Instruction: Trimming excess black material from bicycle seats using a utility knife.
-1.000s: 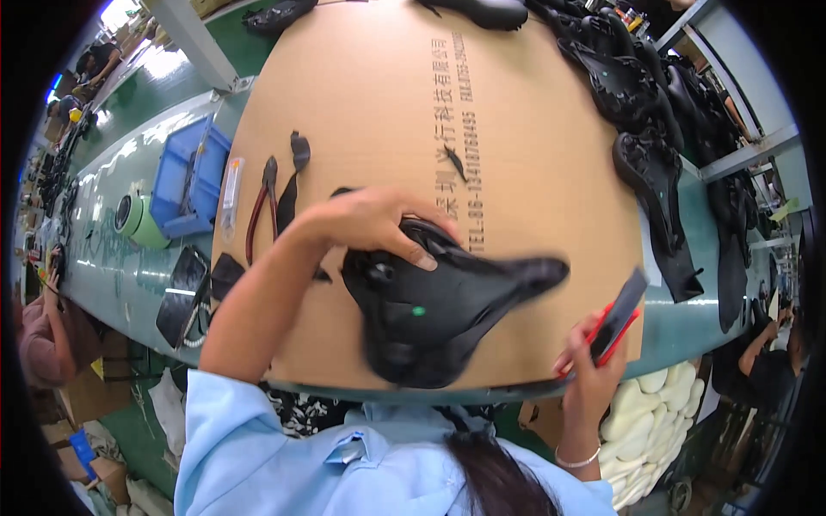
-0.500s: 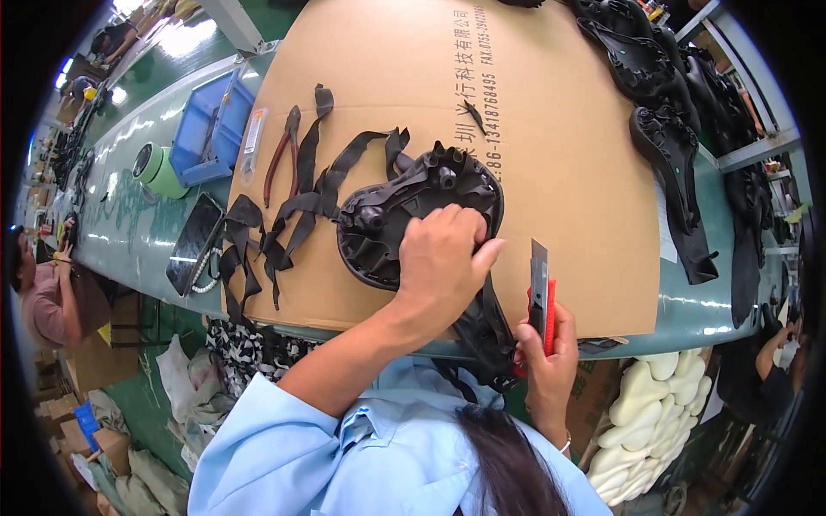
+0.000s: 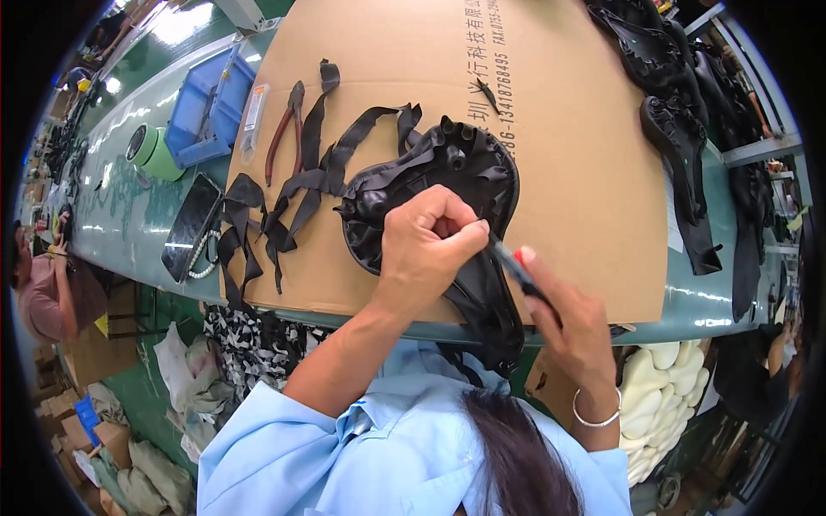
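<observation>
A black padded part (image 3: 503,172), shaped like a bicycle seat with its gathered underside up, lies on the cardboard sheet (image 3: 594,224). Its narrow end hangs over the near edge. My left hand (image 3: 422,249) is over its middle, thumb and forefinger pinched together; what lies between them is too small to make out. My right hand (image 3: 575,322) grips a snap-off utility knife (image 3: 516,273), its blade pointing up to the left pinch. The blade tip is close to my left fingertips; whether it touches the black material cannot be told.
Left of the part lie black fabric strips (image 3: 327,176), red-handled pliers (image 3: 286,138) and a clear packet (image 3: 255,116). Farther left are a blue bin (image 3: 202,116), a green cup (image 3: 155,155) and a phone (image 3: 191,228). More black parts (image 3: 675,142) are piled at right. A co-worker (image 3: 56,279) is at far left.
My right hand has brought the knife up and left, from beside the black part to my left fingers. My left fingers have drawn into a pinch.
</observation>
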The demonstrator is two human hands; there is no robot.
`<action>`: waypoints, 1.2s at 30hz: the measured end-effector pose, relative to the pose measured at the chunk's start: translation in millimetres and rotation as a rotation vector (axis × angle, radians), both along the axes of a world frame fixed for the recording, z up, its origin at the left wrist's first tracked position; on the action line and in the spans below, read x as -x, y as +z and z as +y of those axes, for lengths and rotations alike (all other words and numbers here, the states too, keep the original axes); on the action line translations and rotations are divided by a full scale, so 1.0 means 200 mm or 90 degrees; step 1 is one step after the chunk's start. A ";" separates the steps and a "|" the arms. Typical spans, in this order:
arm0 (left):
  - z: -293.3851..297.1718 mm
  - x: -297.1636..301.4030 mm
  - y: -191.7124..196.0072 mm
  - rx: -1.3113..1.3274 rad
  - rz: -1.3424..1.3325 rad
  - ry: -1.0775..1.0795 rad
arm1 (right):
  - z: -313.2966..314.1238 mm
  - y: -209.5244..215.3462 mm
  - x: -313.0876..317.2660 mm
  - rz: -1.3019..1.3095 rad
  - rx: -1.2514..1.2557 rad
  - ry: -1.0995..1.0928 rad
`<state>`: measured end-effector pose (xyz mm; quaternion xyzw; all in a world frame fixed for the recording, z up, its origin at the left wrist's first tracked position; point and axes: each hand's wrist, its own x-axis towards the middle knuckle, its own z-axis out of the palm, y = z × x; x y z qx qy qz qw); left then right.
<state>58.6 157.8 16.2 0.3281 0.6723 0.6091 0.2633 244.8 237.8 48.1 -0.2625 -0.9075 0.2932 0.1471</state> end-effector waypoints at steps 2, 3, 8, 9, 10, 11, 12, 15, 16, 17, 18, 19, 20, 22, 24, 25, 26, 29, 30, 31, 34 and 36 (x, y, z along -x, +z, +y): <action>-0.02 0.03 -0.03 -0.078 -0.184 -0.084 | -0.04 -0.04 -0.06 0.095 0.121 0.054; -0.02 0.05 -0.02 -0.092 -0.206 -0.149 | -0.03 -0.03 -0.09 0.091 0.121 0.049; -0.02 0.07 0.00 -0.182 -0.332 -0.203 | -0.16 0.11 -0.22 -0.068 0.166 0.003; -0.02 0.07 -0.01 -0.236 -0.401 -0.181 | -0.22 0.17 -0.24 -0.149 0.200 -0.042; -0.01 0.07 -0.02 -0.286 -0.471 -0.162 | -0.28 0.16 -0.26 -0.131 0.183 -0.072; -0.02 0.07 0.00 -0.288 -0.453 -0.171 | -0.30 0.17 -0.26 -0.154 0.131 -0.086; -0.01 0.08 0.01 -0.288 -0.455 -0.177 | -0.31 0.18 -0.27 -0.177 0.078 -0.099; 0.04 0.08 0.08 -0.026 -0.246 -0.292 | -0.21 0.21 -0.20 -0.249 -0.092 -0.064; 0.07 0.06 0.06 -0.070 0.217 -0.288 | -0.19 0.22 -0.18 -0.252 -0.095 -0.069; 0.07 0.05 0.05 -0.010 0.398 -0.325 | -0.17 0.23 -0.15 -0.271 -0.151 -0.077; 0.07 0.03 0.04 0.052 0.579 -0.356 | -0.16 0.24 -0.13 -0.290 -0.206 -0.084; 0.08 0.03 0.04 0.046 0.581 -0.355 | -0.15 0.26 -0.12 -0.313 -0.168 -0.075; 0.09 0.03 0.03 0.059 0.507 -0.384 | -0.15 0.24 -0.13 -0.314 -0.172 -0.078; 0.10 0.02 0.03 0.073 0.430 -0.410 | -0.19 0.17 -0.16 -0.160 -0.052 -0.089; 0.10 0.03 0.03 0.083 0.331 -0.366 | -0.28 0.19 -0.17 -0.217 0.012 -0.117; 0.13 0.06 0.03 0.057 0.010 -0.328 | -0.33 0.18 -0.20 -0.188 0.056 -0.161; 0.15 0.09 0.03 0.026 -0.311 -0.284 | -0.37 0.17 -0.22 -0.160 0.098 -0.213; 0.06 0.09 0.08 -0.040 -0.061 -0.487 | -0.39 0.05 -0.30 -0.091 0.126 -0.260; 0.03 0.11 0.11 -0.071 0.068 -0.580 | -0.39 0.03 -0.31 -0.061 0.157 -0.308; 0.03 0.13 0.27 0.051 0.048 -0.891 | -0.36 0.03 -0.29 0.010 0.242 -0.412; -0.04 0.14 0.22 -0.137 0.525 -0.583 | -0.31 0.00 -0.26 0.208 0.174 -0.381; 0.01 0.28 0.18 -0.058 0.726 -0.437 | -0.27 -0.03 -0.25 0.162 0.104 -0.299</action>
